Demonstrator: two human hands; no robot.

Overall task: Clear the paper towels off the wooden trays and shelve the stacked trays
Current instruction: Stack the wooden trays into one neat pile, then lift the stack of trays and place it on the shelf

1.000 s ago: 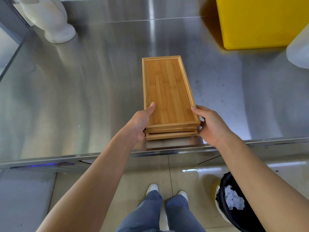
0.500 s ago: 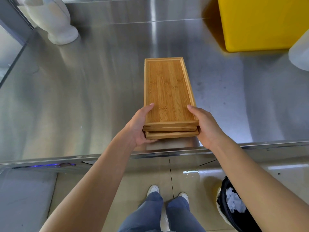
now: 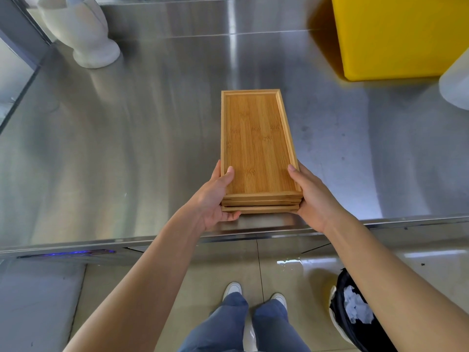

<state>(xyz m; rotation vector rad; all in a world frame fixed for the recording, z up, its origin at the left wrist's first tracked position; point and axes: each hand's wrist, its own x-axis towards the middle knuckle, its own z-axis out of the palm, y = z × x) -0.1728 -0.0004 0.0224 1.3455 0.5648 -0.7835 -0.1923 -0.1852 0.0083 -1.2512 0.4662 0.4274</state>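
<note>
The left hand (image 3: 214, 199) is clamped on the near left corner of the stacked trays (image 3: 257, 148), thumb lying over the top rim and the fingers curled underneath. The right hand (image 3: 313, 196) grips the near right corner the same way, thumb on top, fingers mostly hidden below. Between them the stack sits low over the near edge of the steel tabletop (image 3: 127, 148); its near end looks raised off the metal, though I cannot tell whether the far end is touching.

No paper is left on the top tray, and white crumpled paper towels (image 3: 357, 308) lie in the black bin (image 3: 341, 316) on the floor to the near right. So clearing looks done, and the step in hand is carrying the stack away to be shelved.

No shelf shows from here, so the next move calls for lifting the stack level and turning towards wherever it stands. The trays are slightly offset at the near end, so an even squeeze from both sides seems wise. The yellow box (image 3: 401, 36) and white vase (image 3: 83, 34) stand well apart.
</note>
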